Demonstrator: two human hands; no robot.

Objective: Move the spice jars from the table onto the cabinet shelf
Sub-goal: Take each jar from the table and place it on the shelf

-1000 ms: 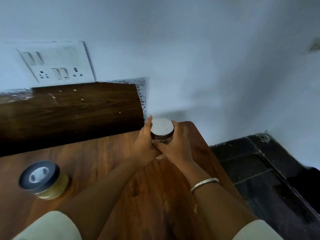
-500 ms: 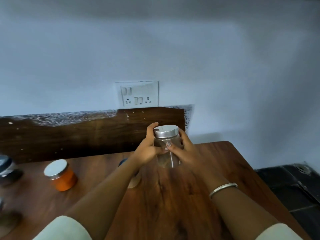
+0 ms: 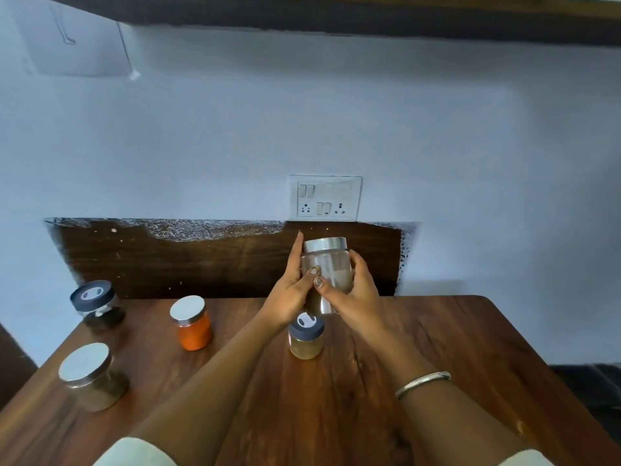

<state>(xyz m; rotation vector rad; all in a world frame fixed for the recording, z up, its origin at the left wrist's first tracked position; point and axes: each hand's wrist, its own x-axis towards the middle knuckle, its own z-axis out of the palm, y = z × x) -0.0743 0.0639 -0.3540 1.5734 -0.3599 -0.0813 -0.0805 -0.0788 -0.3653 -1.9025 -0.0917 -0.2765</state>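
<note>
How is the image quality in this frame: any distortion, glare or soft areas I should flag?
Head view: wide-angle bending curves the table edges and the dark shelf at the top; the held jar looks soft with a bright sheen on its glass; lighting is dim and bluish on the wall, shadows faint.

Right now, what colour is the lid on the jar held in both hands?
Silver, on the held jar's lid; head view.

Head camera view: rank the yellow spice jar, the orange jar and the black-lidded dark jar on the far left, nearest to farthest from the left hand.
1. Yellow spice jar: just below the left hand.
2. Orange jar: mid-table, left.
3. Black-lidded dark jar: far left edge.
</note>
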